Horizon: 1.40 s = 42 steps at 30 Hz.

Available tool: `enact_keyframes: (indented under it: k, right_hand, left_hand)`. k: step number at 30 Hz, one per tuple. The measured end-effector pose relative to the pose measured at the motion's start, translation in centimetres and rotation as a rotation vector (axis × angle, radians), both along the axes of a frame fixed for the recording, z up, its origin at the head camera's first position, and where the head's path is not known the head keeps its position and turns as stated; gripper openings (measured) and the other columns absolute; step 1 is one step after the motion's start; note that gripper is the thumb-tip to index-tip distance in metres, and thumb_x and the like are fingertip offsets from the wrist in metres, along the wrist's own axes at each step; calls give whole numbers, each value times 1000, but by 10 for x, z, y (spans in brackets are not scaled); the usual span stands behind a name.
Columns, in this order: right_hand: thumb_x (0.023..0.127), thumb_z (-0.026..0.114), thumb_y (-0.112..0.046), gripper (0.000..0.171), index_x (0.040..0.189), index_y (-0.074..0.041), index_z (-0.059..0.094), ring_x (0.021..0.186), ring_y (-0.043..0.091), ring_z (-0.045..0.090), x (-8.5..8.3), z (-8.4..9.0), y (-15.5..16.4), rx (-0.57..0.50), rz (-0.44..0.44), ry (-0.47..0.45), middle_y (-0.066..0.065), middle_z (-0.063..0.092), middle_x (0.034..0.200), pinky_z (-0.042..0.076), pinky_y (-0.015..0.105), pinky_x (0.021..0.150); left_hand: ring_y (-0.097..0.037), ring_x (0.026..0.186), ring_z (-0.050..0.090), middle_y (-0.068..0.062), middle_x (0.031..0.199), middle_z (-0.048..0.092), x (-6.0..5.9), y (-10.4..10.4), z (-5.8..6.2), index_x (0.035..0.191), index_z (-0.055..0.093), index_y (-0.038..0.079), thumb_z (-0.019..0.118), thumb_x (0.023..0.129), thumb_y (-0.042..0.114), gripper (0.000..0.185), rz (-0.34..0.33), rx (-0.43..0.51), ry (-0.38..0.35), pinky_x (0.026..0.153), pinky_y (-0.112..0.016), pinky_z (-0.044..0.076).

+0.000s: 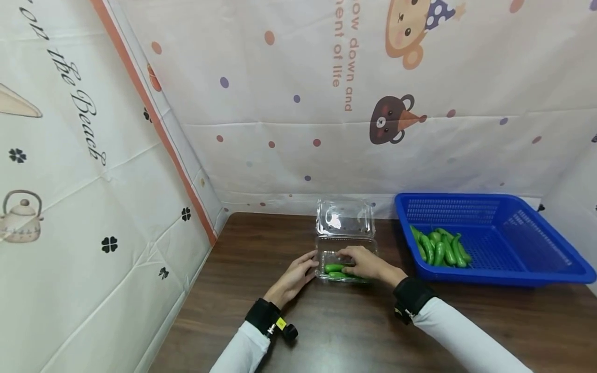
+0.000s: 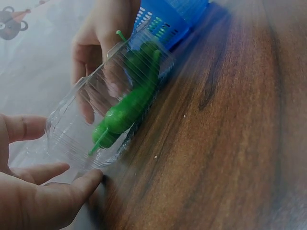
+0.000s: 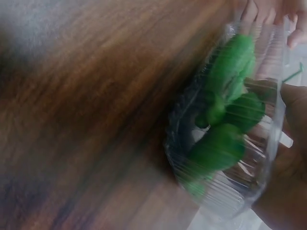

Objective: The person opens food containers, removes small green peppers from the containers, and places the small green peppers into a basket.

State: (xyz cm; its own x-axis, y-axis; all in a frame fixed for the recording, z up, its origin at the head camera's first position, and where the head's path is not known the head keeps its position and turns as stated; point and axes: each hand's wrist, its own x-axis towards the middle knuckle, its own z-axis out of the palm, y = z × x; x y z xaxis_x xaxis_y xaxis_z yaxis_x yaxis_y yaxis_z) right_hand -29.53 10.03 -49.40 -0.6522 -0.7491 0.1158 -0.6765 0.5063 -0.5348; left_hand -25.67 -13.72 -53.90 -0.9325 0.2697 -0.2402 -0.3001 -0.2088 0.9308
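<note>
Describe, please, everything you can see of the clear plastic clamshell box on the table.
The clear ribbed plastic clamshell box sits on the dark wooden table, left of the blue plastic basket. Its hinged lid stands open at the far side. Several green chilli peppers lie in its tray. The left hand touches its left wall; the right hand reaches into the tray, over the peppers.

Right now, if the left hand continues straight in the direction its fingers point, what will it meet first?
The left hand points right, at the clear plastic container; its fingertips already seem to touch the near left wall, with green peppers just inside.
</note>
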Motion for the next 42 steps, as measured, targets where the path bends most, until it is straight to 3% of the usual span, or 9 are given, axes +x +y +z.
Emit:
enact_keyframes:
  k: [8, 17, 24, 34, 42]
  right_hand:
    - [92, 71, -2, 33, 124, 3, 69, 102, 31, 71, -2, -5, -5, 22, 18, -28, 18, 72, 113, 62, 42, 87]
    - [87, 76, -3, 31, 117, -4, 73, 91, 22, 68, -3, -12, -10, 84, -32, 50, 10, 72, 104, 59, 32, 75]
    - [88, 74, -2, 29, 117, -7, 74, 95, 22, 70, -3, -13, -14, 73, -48, 77, 8, 73, 105, 59, 33, 76]
    - [88, 73, 2, 30, 117, -3, 72, 90, 23, 71, -4, -8, -16, -34, -116, 144, 10, 74, 105, 61, 35, 76]
    - [90, 70, 3, 31, 121, 0, 68, 90, 25, 72, -3, -6, -17, -119, -164, 99, 15, 74, 110, 62, 36, 77]
  left_hand:
    - [-36, 156, 24, -22, 169, 20, 0, -1, 2, 158, 30, -2, 52, 101, 9, 63, 0, 4, -4, 128, -52, 26]
    - [-35, 155, 27, -21, 168, 23, 0, 0, 1, 158, 32, -2, 52, 101, 9, 61, 3, 7, -10, 128, -51, 28]
    - [-36, 156, 24, -20, 169, 21, 0, -1, 3, 158, 31, -2, 53, 101, 10, 63, 9, 4, -24, 128, -52, 27]
    - [-36, 156, 23, -21, 170, 18, -1, -1, 4, 158, 30, -2, 52, 101, 9, 62, 5, 4, -19, 127, -51, 28]
    - [-35, 155, 25, -20, 169, 21, -1, -1, 2, 158, 31, -1, 51, 102, 10, 61, 2, -4, -26, 128, -51, 27]
